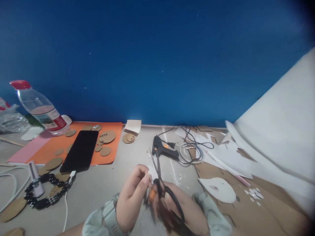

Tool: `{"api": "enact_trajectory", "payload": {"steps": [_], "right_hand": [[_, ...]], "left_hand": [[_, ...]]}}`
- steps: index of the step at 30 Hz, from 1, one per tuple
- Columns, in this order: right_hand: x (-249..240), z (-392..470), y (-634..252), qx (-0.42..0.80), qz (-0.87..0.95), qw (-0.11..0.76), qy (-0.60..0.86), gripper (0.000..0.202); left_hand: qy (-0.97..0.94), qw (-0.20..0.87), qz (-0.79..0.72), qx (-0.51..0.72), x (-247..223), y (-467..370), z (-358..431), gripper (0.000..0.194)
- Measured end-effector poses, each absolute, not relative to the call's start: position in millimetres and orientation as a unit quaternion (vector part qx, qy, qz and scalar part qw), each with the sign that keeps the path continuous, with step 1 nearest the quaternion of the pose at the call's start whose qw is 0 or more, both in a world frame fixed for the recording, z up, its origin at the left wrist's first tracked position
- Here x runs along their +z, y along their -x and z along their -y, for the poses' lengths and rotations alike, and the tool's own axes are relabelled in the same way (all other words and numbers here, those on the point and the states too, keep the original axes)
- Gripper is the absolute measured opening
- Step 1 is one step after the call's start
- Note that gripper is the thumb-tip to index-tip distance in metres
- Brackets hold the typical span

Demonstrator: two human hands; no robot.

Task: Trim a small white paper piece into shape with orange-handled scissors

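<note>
My left hand (135, 193) is closed, thumb and forefinger pinching a small white paper piece (153, 171) near the middle of the table. Just to its right, my right hand (164, 203) is wrapped round black-handled scissors (175, 200), their blades pointing away from me beside the paper. An orange part shows at the right fingers. Beyond the scissors, a black glue gun (164, 149) lies on its side. Some fingers of my right hand are blurred.
On the left are a black phone (80, 150), cardboard discs on an orange sheet (112, 157), a beaded bracelet (43, 205) and a bottle (44, 111). On the right, a white paper shape (219, 190) and small white discs (254, 194) lie on cardboard (265, 213). A blue wall stands behind.
</note>
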State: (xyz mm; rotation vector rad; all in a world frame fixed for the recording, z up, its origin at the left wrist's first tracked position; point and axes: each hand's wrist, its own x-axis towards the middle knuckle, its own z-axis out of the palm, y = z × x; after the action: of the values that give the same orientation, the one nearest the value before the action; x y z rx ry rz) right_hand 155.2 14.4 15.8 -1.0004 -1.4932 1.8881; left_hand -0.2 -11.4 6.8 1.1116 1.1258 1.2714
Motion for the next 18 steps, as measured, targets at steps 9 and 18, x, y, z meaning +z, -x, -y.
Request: {"api": "enact_trajectory", "payload": {"steps": [9, 18], "right_hand": [[33.1, -23.9, -163.6, 0.701, 0.628, 0.124, 0.314, 0.05], [21.6, -21.5, -161.4, 0.642, 0.671, 0.128, 0.347, 0.037]], "left_hand": [[-0.495, 0.492, -0.484, 0.529, 9.1, 0.9, 11.9, 0.02], [-0.538, 0.443, -0.516, 0.498, 11.3, 0.3, 11.0, 0.017]]}}
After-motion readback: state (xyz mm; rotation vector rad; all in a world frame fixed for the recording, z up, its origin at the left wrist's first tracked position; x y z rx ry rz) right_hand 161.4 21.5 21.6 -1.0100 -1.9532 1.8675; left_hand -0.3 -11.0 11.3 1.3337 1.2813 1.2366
